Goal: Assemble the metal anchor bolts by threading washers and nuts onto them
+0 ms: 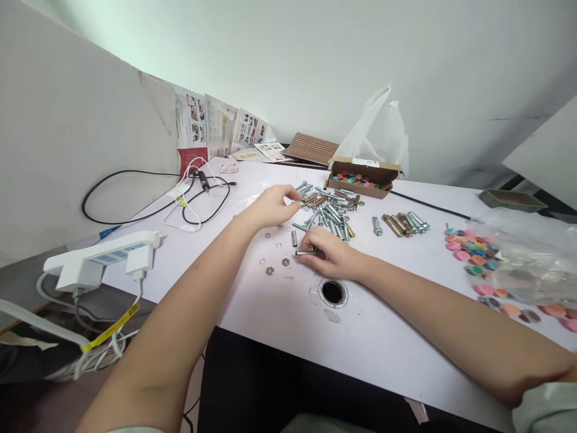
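My left hand [274, 207] is at the left edge of a heap of metal expansion bolts [331, 215], thumb and forefinger curled close together. What lies between those fingertips, if anything, is too small to make out. Lower and to the right, my right hand [331, 252] grips a silvery expansion bolt [303, 253], which lies sideways with its end pointing left. A short metal sleeve [294, 239] stands or lies on the white table [270, 313] just left of the right hand. Nearby are two hex nuts, one [269, 270] nearer me than the other [285, 262], and several thin washers.
Right of the heap, assembled bolts [406, 224] lie in a row. Behind stands a cardboard box [360, 180] of coloured discs, with more discs [480, 258] beside a plastic bag [536, 264]. A round hole [333, 292] pierces the table. Leftward are cables and a power strip [101, 258].
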Tool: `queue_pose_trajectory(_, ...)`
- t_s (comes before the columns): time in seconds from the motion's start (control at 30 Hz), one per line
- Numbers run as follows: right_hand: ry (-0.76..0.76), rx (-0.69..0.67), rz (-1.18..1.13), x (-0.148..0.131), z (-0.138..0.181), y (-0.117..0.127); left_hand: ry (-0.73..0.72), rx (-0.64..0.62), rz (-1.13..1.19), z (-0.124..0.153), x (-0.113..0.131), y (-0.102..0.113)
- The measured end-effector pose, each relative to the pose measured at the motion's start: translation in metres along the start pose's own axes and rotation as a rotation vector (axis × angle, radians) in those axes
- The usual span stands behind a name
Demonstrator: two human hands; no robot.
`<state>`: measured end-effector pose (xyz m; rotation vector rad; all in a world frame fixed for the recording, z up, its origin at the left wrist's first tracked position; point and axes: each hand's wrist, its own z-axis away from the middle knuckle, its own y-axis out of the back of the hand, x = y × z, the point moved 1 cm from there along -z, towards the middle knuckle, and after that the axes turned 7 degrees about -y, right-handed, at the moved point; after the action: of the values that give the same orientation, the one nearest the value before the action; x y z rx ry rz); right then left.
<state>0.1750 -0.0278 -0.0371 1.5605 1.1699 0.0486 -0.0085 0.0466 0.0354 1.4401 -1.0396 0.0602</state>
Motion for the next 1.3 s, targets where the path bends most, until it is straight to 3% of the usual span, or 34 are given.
queue_pose_trajectory(0.17, -0.188, 0.154, -0.061, 0.006, -0.002, -0.006, -0.058, 0.175, -0.060, -0.005, -0.025, -0.014)
queue_pose_trajectory(0.23, -0.218, 0.203, -0.046, 0.007, -0.003, -0.008, -0.066, 0.172, -0.091, 0.000, -0.035, -0.015)
queue_pose_trajectory(0.47, -0.197, 0.206, -0.039, 0.007, -0.005, -0.010, 0.137, 0.155, -0.071, 0.009, -0.051, 0.008)
queue_pose_trajectory(0.53, -0.131, 0.203, -0.014, 0.004, -0.005, -0.011, 0.184, 0.100, -0.053, 0.010, -0.057, 0.012)
queue_pose_trajectory(0.7, -0.016, 0.199, 0.000, -0.003, -0.005, -0.013, 0.164, -0.212, -0.014, 0.011, -0.070, 0.009)
queue_pose_trajectory(0.93, -0.021, 0.266, 0.004, -0.003, -0.004, -0.014, 0.166, -0.089, -0.018, 0.007, -0.076, 0.002)
queue_pose_trajectory(1.3, -0.117, 0.175, 0.041, -0.005, -0.004, -0.019, 0.055, -0.158, -0.296, 0.001, -0.083, -0.001)
